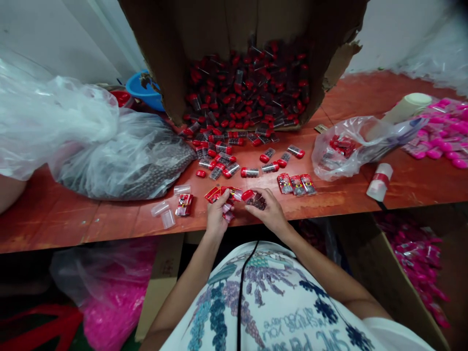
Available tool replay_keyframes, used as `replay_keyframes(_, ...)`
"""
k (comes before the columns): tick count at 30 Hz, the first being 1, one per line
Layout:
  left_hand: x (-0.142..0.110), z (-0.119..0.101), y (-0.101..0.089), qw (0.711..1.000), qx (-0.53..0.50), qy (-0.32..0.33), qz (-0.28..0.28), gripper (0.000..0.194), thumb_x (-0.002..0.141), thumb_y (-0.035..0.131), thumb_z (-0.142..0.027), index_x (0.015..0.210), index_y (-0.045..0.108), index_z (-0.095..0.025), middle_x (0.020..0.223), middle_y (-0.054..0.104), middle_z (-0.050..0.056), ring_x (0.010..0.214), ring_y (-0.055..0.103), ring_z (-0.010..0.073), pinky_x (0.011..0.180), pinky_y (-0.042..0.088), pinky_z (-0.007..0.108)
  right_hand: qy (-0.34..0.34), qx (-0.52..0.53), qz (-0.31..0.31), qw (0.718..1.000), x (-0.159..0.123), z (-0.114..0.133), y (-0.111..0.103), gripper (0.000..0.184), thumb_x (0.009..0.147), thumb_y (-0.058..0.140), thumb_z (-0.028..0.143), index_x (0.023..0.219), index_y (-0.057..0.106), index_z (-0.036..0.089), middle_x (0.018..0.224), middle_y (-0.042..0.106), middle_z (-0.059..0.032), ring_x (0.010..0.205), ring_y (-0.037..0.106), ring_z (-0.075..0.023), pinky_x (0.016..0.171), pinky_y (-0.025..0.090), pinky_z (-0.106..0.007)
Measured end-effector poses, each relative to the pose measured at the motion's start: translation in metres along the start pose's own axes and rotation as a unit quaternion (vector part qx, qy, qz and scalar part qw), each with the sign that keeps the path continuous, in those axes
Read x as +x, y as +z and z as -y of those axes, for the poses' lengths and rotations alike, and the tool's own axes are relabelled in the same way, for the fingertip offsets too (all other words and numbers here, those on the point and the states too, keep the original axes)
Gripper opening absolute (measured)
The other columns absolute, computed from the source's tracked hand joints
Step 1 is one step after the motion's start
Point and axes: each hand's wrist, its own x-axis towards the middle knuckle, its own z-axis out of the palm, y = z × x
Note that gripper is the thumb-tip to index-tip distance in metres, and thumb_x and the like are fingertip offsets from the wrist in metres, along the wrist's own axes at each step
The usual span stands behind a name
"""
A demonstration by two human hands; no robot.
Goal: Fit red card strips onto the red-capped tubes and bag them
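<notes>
The two hands are near each other just over the table's front edge, with a narrow gap between them. The left hand [218, 214] is closed on a fan of red packets [212, 195], thumb on top; its fingers hide part of them. The right hand [272, 212] has its fingers curled round a red-capped tube [256, 200] with dark contents, tilted, its cap toward the left hand.

Just left of the left hand lies a small stack of packets [184, 204], and beside it three clear empty tubes [160, 208]. Just beyond the right hand, to its right, three packets in a row [297, 184] lie flat.

A little beyond the hands, a loose red cap [201, 173] and scattered filled tubes [250, 172] cover the orange-red table [120, 222], lying between the hands and a large carton [336, 73] heaped with more such tubes.

Farther to the left of the hands sits a bulky clear bag of dark beads [124, 161]; farther right, a plastic bag [321, 156] with red packets inside, a white roll [380, 181], and, farthest right, a pile of pink pieces [442, 134].
</notes>
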Motion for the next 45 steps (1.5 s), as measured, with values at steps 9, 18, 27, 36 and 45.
replay_keyframes(9,-0.001,0.001,-0.002,1.0,0.015,0.013,0.008,0.03,0.055,0.082,-0.021,0.077,0.064,-0.013,0.063,0.065,-0.003,0.044,0.056,0.0073,0.036,0.043,0.016,0.013,0.009,0.014,1.0,-0.002,0.002,-0.001,0.044,0.073,0.069,0.027,0.116,0.057,0.026,0.106,0.058,-0.003,0.096,0.057,-0.0185,0.086,0.047,-0.032)
replay_keyframes(18,-0.01,0.005,0.001,0.991,0.102,0.086,0.004,0.031,0.054,0.082,-0.028,0.073,0.062,-0.014,0.057,0.06,-0.004,0.039,0.052,0.0073,0.036,0.041,0.017,0.08,0.137,-0.004,0.987,-0.005,-0.01,0.007,0.047,0.072,0.07,0.036,0.115,0.055,0.024,0.101,0.063,-0.0032,0.086,0.06,-0.0176,0.079,0.051,-0.032)
replay_keyframes(27,-0.013,0.003,0.003,0.99,0.089,0.097,0.041,0.029,0.06,0.079,-0.03,0.077,0.062,-0.016,0.065,0.064,-0.003,0.044,0.054,0.0081,0.04,0.043,0.018,0.056,0.097,-0.008,0.994,-0.008,-0.008,0.006,0.042,0.072,0.072,0.034,0.11,0.056,0.024,0.103,0.062,-0.0027,0.088,0.06,-0.0177,0.079,0.05,-0.031)
replay_keyframes(36,-0.022,0.009,0.011,0.991,0.08,0.063,0.084,0.027,0.052,0.082,-0.018,0.072,0.064,-0.016,0.064,0.065,-0.003,0.053,0.06,0.0106,0.05,0.049,0.021,-0.006,0.089,-0.006,0.996,-0.006,-0.003,0.002,0.029,0.076,0.067,0.024,0.105,0.064,0.028,0.094,0.058,-0.0008,0.087,0.059,-0.0164,0.073,0.05,-0.028)
replay_keyframes(45,-0.023,0.009,0.009,0.987,0.089,0.064,0.118,0.051,0.052,0.083,-0.018,0.098,0.062,-0.021,0.074,0.069,-0.002,0.058,0.064,0.0126,0.053,0.05,0.021,-0.011,0.069,-0.006,0.998,-0.006,-0.004,-0.002,0.032,0.075,0.07,0.026,0.106,0.063,0.027,0.098,0.061,-0.0015,0.093,0.059,-0.0176,0.082,0.049,-0.031)
